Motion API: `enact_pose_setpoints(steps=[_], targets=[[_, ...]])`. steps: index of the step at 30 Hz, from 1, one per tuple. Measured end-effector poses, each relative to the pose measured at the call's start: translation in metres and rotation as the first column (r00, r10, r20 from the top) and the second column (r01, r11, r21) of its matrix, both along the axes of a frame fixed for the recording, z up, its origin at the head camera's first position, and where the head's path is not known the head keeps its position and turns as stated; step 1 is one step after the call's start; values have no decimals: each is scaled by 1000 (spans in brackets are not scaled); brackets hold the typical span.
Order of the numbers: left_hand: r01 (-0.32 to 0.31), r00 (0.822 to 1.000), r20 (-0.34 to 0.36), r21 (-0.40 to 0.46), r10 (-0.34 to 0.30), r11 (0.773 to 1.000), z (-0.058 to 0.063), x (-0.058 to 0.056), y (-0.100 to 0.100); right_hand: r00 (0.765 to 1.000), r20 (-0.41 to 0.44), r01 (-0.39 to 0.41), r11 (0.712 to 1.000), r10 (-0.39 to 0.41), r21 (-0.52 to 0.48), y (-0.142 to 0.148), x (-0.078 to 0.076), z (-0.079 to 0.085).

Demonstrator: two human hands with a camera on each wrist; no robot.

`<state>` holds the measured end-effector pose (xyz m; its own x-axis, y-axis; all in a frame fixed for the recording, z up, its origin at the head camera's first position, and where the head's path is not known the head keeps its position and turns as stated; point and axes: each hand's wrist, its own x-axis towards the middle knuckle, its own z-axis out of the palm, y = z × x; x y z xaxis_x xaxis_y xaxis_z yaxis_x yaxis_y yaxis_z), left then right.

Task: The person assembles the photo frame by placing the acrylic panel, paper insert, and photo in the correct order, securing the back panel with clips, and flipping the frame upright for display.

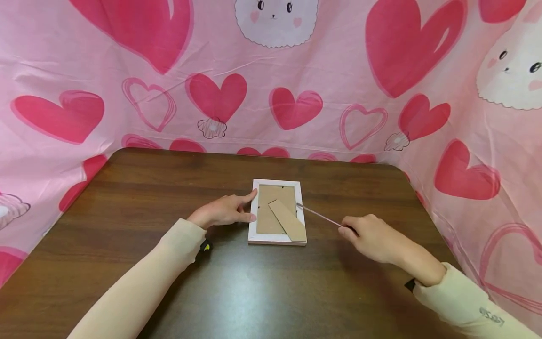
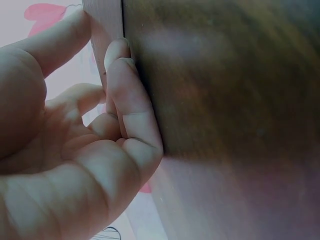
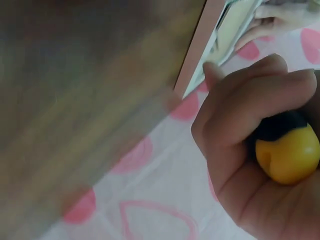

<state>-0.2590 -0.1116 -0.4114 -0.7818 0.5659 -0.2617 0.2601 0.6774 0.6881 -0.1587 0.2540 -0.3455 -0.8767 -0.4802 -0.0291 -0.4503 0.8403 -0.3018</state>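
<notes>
A white photo frame [image 1: 253,228] lies face down on the table, its brown backing board and slanted easel stand [image 1: 288,220] facing up. Against its left edge rests my left hand [image 1: 222,210]; thumb and fingers touch the side without wrapping round it. My right hand [image 1: 374,237] grips a screwdriver by its yellow and black handle [image 3: 290,155], fingers curled round it. The thin screwdriver shaft [image 1: 319,215] reaches left, its tip at the frame's right inner edge beside a small dark tab. In the head view the fingers hide most of the handle.
The dark brown wooden table [image 1: 203,292] extends around the frame on all sides. A pink cloth [image 1: 258,61] with hearts and white animal faces hangs behind the table and along its sides.
</notes>
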Motion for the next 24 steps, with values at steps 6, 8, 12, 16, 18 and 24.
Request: enact_pose_setpoints(steps=[6, 8, 12, 16, 18, 24], targets=[[19, 999, -35, -20, -19, 1000, 0, 1, 0, 973, 123, 212, 969, -197, -125, -11, 28, -18], [17, 999, -44, -28, -18, 999, 1, 2, 0, 958, 156, 264, 953, -241, -150, -15, 36, -23], [13, 998, -66, -39, -16, 999, 2, 4, 1, 953, 150, 288, 940, -262, -185, -21, 48, -32], [4, 997, -82, -45, -8, 999, 3, 6, 3, 956, 120, 287, 934, -267, -214, -25, 56, -38], [-2, 997, -82, -45, -1, 999, 4, 7, 3, 951, 146, 300, 925, -272, -234, -27, 59, -40], [0, 997, -72, -43, -3, 999, 4, 8, 4, 924, 274, 341, 896, -265, -285, -30, 66, -44]])
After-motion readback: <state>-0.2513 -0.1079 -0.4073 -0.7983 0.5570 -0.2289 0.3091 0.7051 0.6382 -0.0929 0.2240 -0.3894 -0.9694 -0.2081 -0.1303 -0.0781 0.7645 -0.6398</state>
